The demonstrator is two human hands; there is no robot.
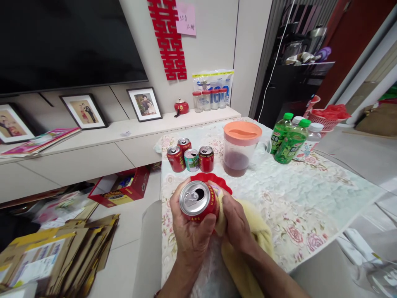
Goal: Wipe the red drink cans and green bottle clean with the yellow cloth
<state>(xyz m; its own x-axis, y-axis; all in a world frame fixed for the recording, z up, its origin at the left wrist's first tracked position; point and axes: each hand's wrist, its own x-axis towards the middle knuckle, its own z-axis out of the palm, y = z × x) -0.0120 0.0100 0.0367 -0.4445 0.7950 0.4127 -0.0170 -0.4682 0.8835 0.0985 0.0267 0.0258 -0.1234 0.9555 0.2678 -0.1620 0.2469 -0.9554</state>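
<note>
An opened red drink can, its silver top tipped toward me, is wrapped by the fingers of my left hand. On the can's right side, my right hand presses a yellow cloth against the wall of the can. The rest of the cloth hangs below that hand onto the table. Behind the can, a red scalloped tray shows only partly. Farther back stand several small cans, among them a red can and a green-and-white can.
A pitcher with an orange lid and dark liquid stands behind my hands on the flowered tablecloth. Green-capped bottles are at the right. Flattened cardboard lies on the floor at the left, near a red box.
</note>
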